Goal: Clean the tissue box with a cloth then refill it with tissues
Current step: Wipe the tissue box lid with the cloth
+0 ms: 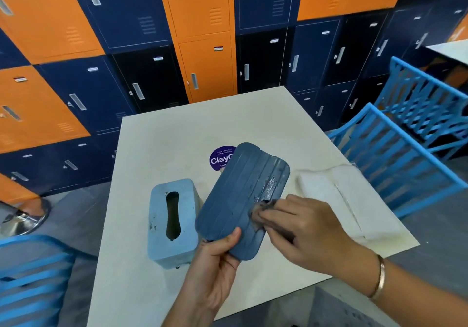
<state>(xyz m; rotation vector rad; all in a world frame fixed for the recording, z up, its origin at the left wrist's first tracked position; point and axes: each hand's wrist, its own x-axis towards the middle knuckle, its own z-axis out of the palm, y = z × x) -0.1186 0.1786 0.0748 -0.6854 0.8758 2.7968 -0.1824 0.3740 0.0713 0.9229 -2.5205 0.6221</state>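
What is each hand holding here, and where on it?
The left hand grips the dark blue panel by its near end, thumb on top. The right hand pinches a small cloth at its fingertips, against the panel's right edge.

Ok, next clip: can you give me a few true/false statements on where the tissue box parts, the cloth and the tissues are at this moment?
1. The left hand holds the dark blue panel up off the table. True.
2. The right hand lies idle on the table. False: its fingers hold a small cloth against the panel.
3. The light blue tissue box stands on the table with its slot facing up. True.
4. Tissues stick out of the slot. False: the slot is dark with no tissue showing; the white tissue pack lies on the table to the right.
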